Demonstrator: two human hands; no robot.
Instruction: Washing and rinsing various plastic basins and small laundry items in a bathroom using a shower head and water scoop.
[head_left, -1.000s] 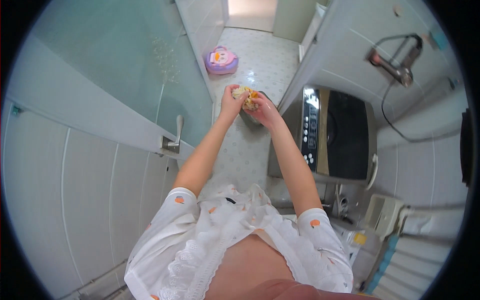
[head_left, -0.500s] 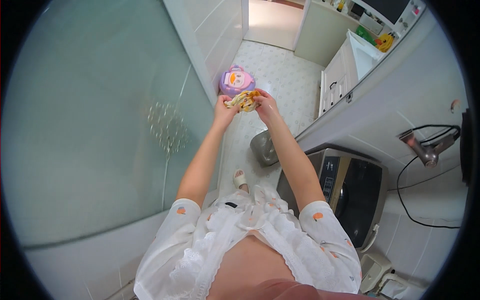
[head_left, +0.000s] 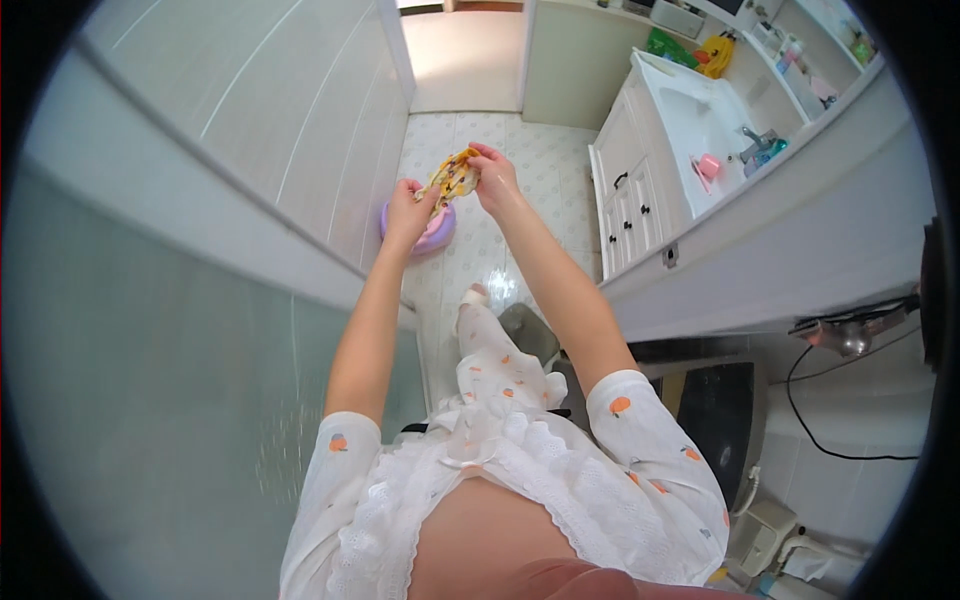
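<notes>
A small yellow-and-white patterned cloth (head_left: 458,176) is stretched between my two hands, out ahead of me above the floor. My left hand (head_left: 407,216) pinches its lower left end, while the fingers of my right hand (head_left: 495,181) grip its upper right edge. Below the cloth, a rounded purple and pink plastic item (head_left: 437,236) stands on the floor against the left wall, partly covered by my left hand and the cloth. The cloth's exact kind cannot be made out.
On the right are a white sink cabinet (head_left: 625,170) and, nearer, a dark-topped washing machine (head_left: 712,420). A grey bin (head_left: 530,330) stands beside my leg. Frosted glass (head_left: 150,340) borders the left; a doorway (head_left: 465,62) lies ahead. A corded hair dryer (head_left: 850,338) hangs at right.
My view has moved forward, bringing the sink and doorway closer. The cloth, bunched before, is now spread more open and tilted, with my right hand higher than my left.
</notes>
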